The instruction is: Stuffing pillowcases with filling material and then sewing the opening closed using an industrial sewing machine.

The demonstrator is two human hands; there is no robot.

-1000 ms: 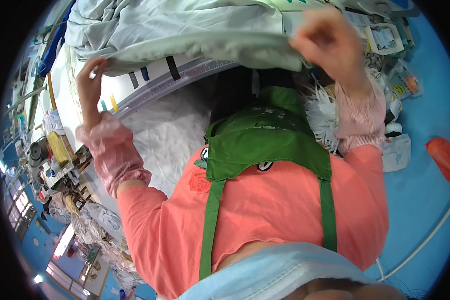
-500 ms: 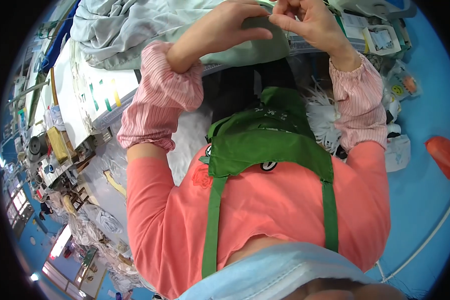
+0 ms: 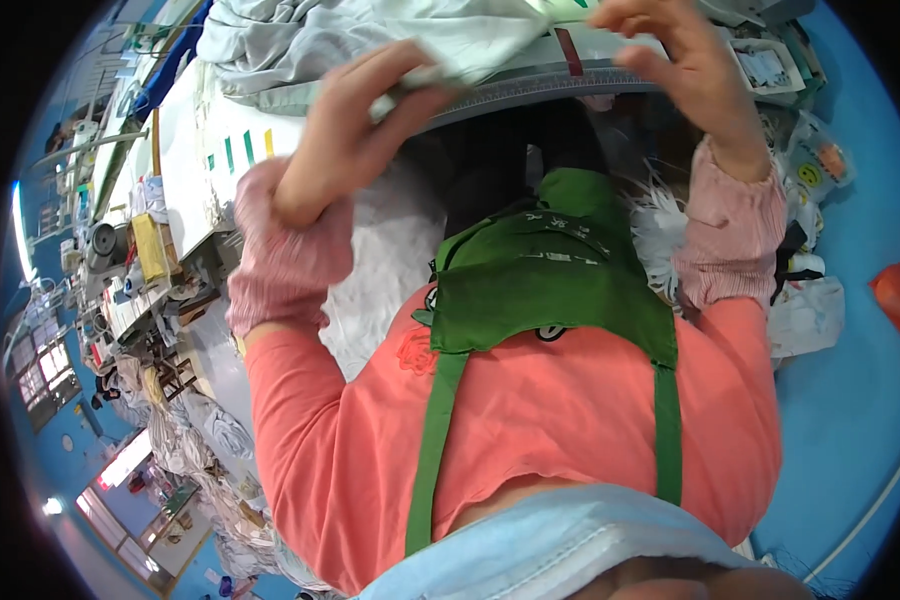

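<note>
A pale grey-green cloth lies across the work table at the top of the view. My left hand has its edge pinched between thumb and fingers and lifts it a little; the hand is slightly blurred. My right hand is over the table's right part, its fingers curved and spread apart, with nothing visible in them. Beneath the hands runs the table's front edge, with a ruler strip along it. A dark red strip shows on the table top between the cloth and my right hand.
More grey cloth is bunched at the far left of the table. A white tray stands on the right, with a clear plastic bag hanging below it. White scraps gather under the table. An orange-red object lies far right.
My hands have parted: the left moved left and down with the cloth, the right moved right. The cloth has shifted left, uncovering the ruler strip and the dark red strip.
</note>
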